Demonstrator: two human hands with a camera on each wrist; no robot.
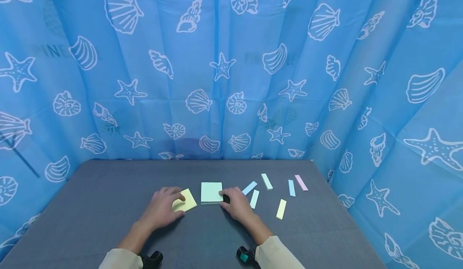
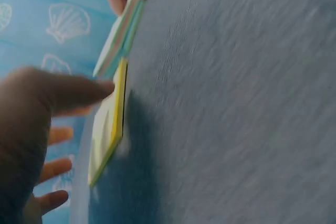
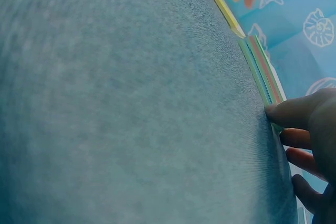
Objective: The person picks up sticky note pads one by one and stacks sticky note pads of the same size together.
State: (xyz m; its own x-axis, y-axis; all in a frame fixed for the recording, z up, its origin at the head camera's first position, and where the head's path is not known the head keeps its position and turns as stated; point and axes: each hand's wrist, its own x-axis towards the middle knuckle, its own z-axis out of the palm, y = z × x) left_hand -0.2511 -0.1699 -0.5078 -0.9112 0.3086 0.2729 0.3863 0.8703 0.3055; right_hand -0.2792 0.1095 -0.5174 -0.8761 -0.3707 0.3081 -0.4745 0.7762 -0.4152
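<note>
L hand (image 1: pixel 164 208): fingers spread fairly wide over the yellow pad (image 1: pixel 189 200), thumb by its edge; can't tell if it's pressing. R hand (image 1: pixel 238 204): thumb & fingers close in, pinching the green stack (image 1: pixel 211 192) at its 3 o'clock side; wrist cams show pink & blue-green layers under a pale top.

Yellow pad lies flat but askew, approx. 9 o'clock of the stack, just beside it. Paper strips (image 1: pixel 281 209) (blue, mint, pink, yellow) lie scattered around 3 o'clock, past R hand, all on the grey table (image 1: pixel 202 241).

Text: faint "PIN" on the blue curtain (image 1: pixel 217 32) at 10 o'clock, rest unclear.
</note>
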